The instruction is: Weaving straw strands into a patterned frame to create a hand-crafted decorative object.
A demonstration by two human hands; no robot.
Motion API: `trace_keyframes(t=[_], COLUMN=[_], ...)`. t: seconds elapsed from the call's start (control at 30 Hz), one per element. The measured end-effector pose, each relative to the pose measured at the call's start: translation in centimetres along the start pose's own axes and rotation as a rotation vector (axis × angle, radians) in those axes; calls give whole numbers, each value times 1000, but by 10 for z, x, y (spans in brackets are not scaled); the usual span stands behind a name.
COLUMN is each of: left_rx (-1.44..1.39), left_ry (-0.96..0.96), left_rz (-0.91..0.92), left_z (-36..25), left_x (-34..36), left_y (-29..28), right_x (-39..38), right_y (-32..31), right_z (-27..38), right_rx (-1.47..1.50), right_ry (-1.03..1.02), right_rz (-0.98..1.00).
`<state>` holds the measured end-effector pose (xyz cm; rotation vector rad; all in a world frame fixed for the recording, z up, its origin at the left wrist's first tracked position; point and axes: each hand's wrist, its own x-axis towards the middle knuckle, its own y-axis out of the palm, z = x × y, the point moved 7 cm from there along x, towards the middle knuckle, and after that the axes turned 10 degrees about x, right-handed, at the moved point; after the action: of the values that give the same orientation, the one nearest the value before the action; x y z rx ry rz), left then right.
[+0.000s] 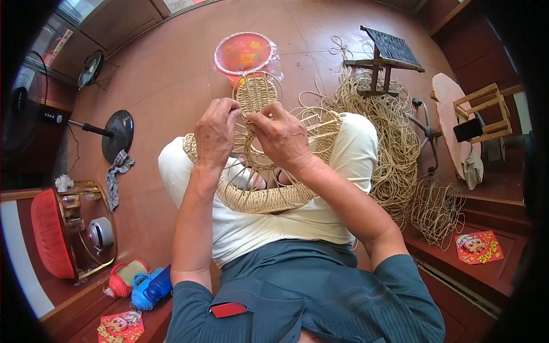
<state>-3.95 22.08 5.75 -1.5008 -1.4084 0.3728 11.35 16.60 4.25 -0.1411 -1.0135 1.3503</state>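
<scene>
A woven piece of tan cord on a wire frame (pixel 264 200) lies across my lap, with a wide curved band near me and a small oval woven panel (pixel 251 94) at its far end. My left hand (pixel 216 134) pinches it on the left, where the oval joins the open wire middle. Close beside it, the thumb and fingers of my right hand (pixel 282 137) are pressed together on the same spot. Any thin strand between the fingertips is too small to make out. Bare wire loops show below and right of my hands.
A heap of loose tan cord (pixel 389 143) spreads on the floor at right, beside a folding stool (pixel 394 51). Beyond the woven piece stands a red basin (pixel 245 52) in clear plastic. A fan base (pixel 118 136) is at left; bottles (pixel 151 287) lie at lower left.
</scene>
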Motion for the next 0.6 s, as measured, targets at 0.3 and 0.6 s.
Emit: trace_keyframes(t=[0.3,0.6], left_rx=[-438,62], left_ry=[-508,-124], left_rz=[238,300], left_z=[23,20], left_x=[-6,-11], left_y=[14,15], right_x=[-3,-5], right_y=[4,4], right_z=[0,-1], right_rx=[-2,28], right_ry=[32,61], right_rz=[-40,-77])
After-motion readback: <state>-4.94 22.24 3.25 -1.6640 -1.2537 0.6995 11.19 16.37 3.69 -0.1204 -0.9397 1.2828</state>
